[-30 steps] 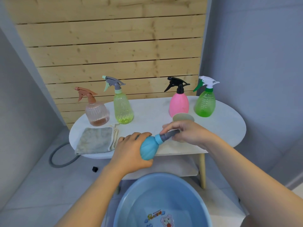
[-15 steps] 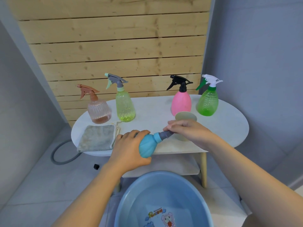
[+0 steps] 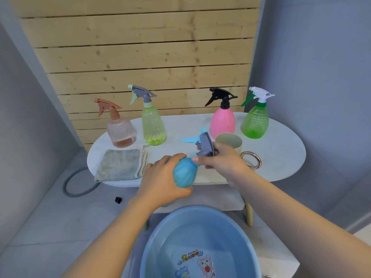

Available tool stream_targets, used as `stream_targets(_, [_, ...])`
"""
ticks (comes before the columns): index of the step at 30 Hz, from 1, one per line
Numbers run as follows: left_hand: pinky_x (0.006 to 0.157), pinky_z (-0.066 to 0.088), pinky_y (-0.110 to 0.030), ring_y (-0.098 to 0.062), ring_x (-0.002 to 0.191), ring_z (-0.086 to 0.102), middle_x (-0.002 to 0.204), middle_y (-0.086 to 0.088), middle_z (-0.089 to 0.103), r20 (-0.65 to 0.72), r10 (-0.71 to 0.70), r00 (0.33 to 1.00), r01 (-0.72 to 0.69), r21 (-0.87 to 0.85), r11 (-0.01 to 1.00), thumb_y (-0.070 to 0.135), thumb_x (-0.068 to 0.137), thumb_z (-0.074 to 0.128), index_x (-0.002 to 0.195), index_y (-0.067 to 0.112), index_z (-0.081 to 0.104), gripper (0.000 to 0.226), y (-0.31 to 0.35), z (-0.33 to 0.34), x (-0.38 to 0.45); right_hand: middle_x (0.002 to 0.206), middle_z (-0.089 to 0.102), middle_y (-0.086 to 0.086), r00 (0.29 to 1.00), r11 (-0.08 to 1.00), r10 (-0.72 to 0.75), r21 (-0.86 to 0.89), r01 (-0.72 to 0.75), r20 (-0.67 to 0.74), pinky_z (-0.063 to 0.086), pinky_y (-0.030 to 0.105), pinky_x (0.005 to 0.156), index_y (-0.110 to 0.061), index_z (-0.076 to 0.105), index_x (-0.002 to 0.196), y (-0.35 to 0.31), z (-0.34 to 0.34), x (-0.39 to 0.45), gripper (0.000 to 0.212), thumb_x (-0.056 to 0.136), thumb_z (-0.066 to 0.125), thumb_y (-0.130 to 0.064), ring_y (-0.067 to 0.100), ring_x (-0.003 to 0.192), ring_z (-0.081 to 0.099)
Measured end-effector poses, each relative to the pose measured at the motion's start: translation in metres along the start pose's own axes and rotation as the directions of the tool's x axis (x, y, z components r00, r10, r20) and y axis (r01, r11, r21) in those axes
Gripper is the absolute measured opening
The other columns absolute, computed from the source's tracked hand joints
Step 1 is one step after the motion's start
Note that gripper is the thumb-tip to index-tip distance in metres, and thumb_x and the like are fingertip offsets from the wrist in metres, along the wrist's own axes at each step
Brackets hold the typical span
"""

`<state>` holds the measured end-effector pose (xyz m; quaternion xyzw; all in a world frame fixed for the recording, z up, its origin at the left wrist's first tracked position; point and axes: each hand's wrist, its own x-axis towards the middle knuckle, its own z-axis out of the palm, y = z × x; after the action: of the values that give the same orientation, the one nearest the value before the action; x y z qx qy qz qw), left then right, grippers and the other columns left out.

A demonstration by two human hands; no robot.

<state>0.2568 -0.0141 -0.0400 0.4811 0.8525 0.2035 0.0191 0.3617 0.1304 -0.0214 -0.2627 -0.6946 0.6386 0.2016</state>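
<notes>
A blue spray bottle (image 3: 185, 173) is held tilted over the front edge of the white oval table (image 3: 281, 149). My left hand (image 3: 162, 181) grips its round body from the left. My right hand (image 3: 220, 159) grips its grey and blue trigger head (image 3: 204, 144) at the neck, with the nozzle pointing up and left. A blue basin (image 3: 200, 243) with cartoon stickers sits on the floor below my hands.
Along the back of the table stand a peach bottle (image 3: 120, 131), a yellow-green bottle (image 3: 152, 125), a pink bottle (image 3: 222, 119) and a green bottle (image 3: 256, 121). A beige cup (image 3: 230, 142) with a ring handle is beside my right hand. A grey cloth (image 3: 120, 164) lies at left.
The blue bottle has swung more upright, and its trigger head, hidden under my right hand before, now shows above it. The cup's ring handle has come into view.
</notes>
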Motion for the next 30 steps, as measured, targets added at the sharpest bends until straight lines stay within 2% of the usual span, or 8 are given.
stream_targets(3, [0.087, 0.042, -0.032, -0.015, 0.095, 0.053, 0.116, 0.011, 0.054, 0.022, -0.081, 0.997, 0.083, -0.151, 0.985, 0.049, 0.058, 0.072, 0.128, 0.041, 0.041, 0.078, -0.002, -0.004, -0.001, 0.105, 0.066, -0.009, 0.992, 0.983, -0.044, 0.181, 0.022, 0.122, 0.050, 0.021, 0.084, -0.012, 0.056, 0.109, -0.001, -0.002, 0.003, 0.040, 0.077, 0.065, 0.011, 0.007, 0.097, 0.062])
stream_targets(5, [0.089, 0.044, -0.034, -0.015, 0.097, 0.055, 0.115, 0.012, 0.053, 0.006, -0.071, 0.997, 0.071, -0.160, 0.985, 0.053, 0.054, 0.069, 0.128, 0.042, 0.042, 0.079, -0.002, -0.005, -0.002, 0.102, 0.068, -0.009, 0.995, 0.990, -0.016, 0.142, 0.002, 0.102, 0.053, 0.026, 0.084, -0.009, 0.057, 0.111, -0.001, -0.002, 0.002, 0.037, 0.077, 0.073, -0.005, 0.009, 0.096, 0.064])
stream_targets(7, [0.090, 0.044, -0.034, -0.015, 0.101, 0.055, 0.117, 0.012, 0.053, 0.001, -0.040, 0.999, 0.040, -0.136, 0.990, 0.053, 0.055, 0.071, 0.129, 0.041, 0.041, 0.080, 0.002, -0.005, -0.003, 0.088, 0.067, -0.007, 0.998, 1.000, 0.020, -0.018, -0.020, 0.055, 0.051, 0.023, 0.070, -0.014, 0.061, 0.100, -0.001, -0.002, -0.002, 0.032, 0.075, 0.078, -0.023, 0.010, 0.085, 0.065])
stream_targets(11, [0.084, 0.047, -0.031, -0.012, 0.097, 0.057, 0.110, 0.017, 0.055, 0.075, -0.057, 0.996, 0.073, -0.234, 0.970, 0.049, 0.057, 0.076, 0.122, 0.045, 0.044, 0.073, 0.000, -0.006, -0.002, 0.090, 0.064, -0.004, 0.989, 0.999, -0.047, 0.011, 0.046, 0.139, 0.049, 0.016, 0.067, -0.018, 0.062, 0.094, -0.005, -0.006, 0.002, 0.030, 0.073, 0.078, -0.006, 0.004, 0.081, 0.060])
stream_targets(15, [0.072, 0.046, -0.017, -0.001, 0.089, 0.058, 0.098, 0.022, 0.059, 0.143, -0.067, 0.988, 0.121, -0.417, 0.901, 0.045, 0.054, 0.075, 0.113, 0.045, 0.048, 0.064, -0.001, -0.008, -0.003, 0.092, 0.060, 0.007, 0.970, 0.999, -0.046, 0.021, 0.042, 0.240, 0.053, 0.025, 0.076, -0.005, 0.062, 0.102, -0.009, -0.012, 0.003, 0.040, 0.066, 0.079, -0.007, 0.013, 0.087, 0.060])
stream_targets(19, [0.078, 0.049, -0.023, 0.000, 0.093, 0.057, 0.103, 0.020, 0.059, 0.185, -0.032, 0.982, 0.108, -0.416, 0.903, 0.043, 0.059, 0.078, 0.117, 0.044, 0.047, 0.066, 0.000, -0.008, -0.005, 0.082, 0.060, 0.006, 0.980, 0.996, -0.048, -0.059, 0.061, 0.194, 0.045, 0.022, 0.060, -0.013, 0.066, 0.087, -0.012, -0.013, 0.000, 0.014, 0.077, 0.074, -0.008, 0.009, 0.072, 0.055])
stream_targets(24, [0.076, 0.048, -0.021, -0.001, 0.092, 0.058, 0.100, 0.024, 0.058, 0.246, -0.049, 0.968, 0.151, -0.419, 0.895, 0.044, 0.057, 0.076, 0.103, 0.054, 0.044, 0.057, -0.011, -0.013, -0.004, 0.074, 0.060, -0.002, 1.000, 0.996, 0.005, -0.089, -0.003, 0.026, 0.041, 0.021, 0.052, -0.014, 0.061, 0.091, -0.016, -0.027, 0.007, 0.021, 0.078, 0.075, -0.023, 0.007, 0.061, 0.058])
stream_targets(30, [0.082, 0.052, -0.030, -0.002, 0.095, 0.060, 0.109, 0.020, 0.059, 0.329, -0.085, 0.940, 0.198, -0.327, 0.924, 0.059, 0.046, 0.069, 0.121, 0.045, 0.046, 0.079, -0.035, -0.019, -0.014, 0.064, 0.055, -0.001, 0.985, 0.977, 0.056, -0.192, -0.087, -0.163, 0.032, 0.019, 0.041, -0.017, 0.061, 0.081, -0.011, -0.034, 0.017, 0.024, 0.080, 0.071, -0.039, 0.008, 0.046, 0.049])
